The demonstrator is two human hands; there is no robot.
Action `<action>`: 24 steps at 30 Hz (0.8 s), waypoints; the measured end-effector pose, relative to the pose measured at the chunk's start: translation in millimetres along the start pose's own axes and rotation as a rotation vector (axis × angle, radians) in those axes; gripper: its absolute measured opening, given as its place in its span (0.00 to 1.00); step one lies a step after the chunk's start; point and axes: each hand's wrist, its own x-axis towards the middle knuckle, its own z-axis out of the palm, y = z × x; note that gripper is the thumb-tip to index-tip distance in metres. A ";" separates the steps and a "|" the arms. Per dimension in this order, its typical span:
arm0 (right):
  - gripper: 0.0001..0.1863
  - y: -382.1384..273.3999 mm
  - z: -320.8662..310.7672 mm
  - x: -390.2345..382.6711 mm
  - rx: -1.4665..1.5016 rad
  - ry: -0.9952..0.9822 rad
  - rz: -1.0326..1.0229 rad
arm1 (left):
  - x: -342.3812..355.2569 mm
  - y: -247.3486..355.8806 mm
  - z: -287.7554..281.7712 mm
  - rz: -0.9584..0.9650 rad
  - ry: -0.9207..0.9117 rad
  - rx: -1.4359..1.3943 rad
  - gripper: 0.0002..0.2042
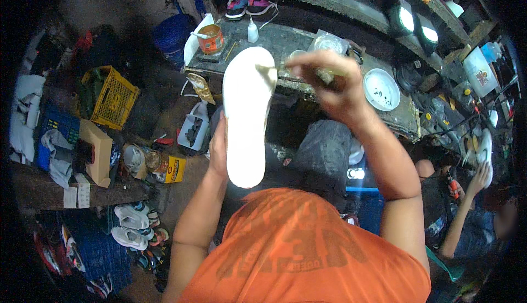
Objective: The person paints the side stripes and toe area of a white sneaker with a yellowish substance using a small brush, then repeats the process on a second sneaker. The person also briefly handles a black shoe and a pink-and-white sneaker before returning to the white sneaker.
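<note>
My left hand point(218, 150) grips a long white shoe sole point(245, 121) along its left edge and holds it lengthwise in front of me. Strong light washes out most of its surface; a small shadow falls near its upper right edge. My right hand point(332, 86) is raised just right of the sole's upper end, above the workbench point(241, 34). Motion smears its fingers, and whether anything sits between them I cannot make out. Beyond the sole stand a white squeeze bottle point(252, 31) and an orange-red tin point(210, 39) with a pale handle sticking out.
A white round bowl point(381, 90) rests at the bench's right. Pink-and-blue shoes point(250, 7) lie at the back. To the left are a yellow crate point(113, 97), a cardboard box point(94, 152) and several shoes point(132, 226). At right, another person's hand point(481, 175) holds a white shoe point(485, 152).
</note>
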 end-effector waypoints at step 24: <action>0.20 30.6 11.6 -69.6 0.341 0.272 0.630 | 56.1 18.1 -14.0 0.191 0.145 -0.329 0.28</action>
